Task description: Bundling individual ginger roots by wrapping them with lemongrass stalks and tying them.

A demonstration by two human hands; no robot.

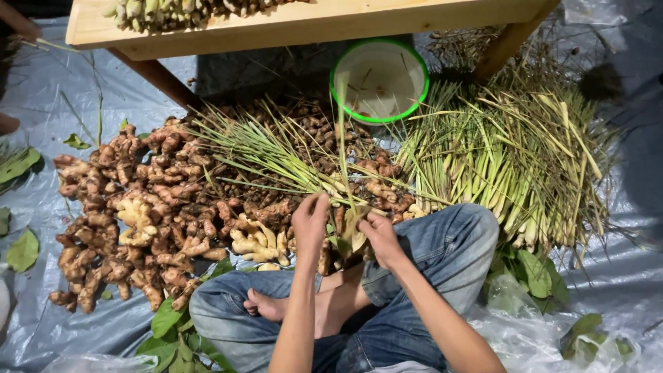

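Gripping a lemongrass bundle (324, 176), the left hand (310, 222) and right hand (378, 236) close above ginger (152, 207).

Floor covered by grey-blue plastic tarp (41, 90), wrinkled. Pale wooden bench (311, 24) across top, angled brown legs (155, 76). Lighting dim at edges, brighter centre.

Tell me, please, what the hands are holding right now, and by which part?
Both the left hand and the right hand grip a lemongrass stalk at its pale base end; its green blade sticks away from the person, over the ginger pile.
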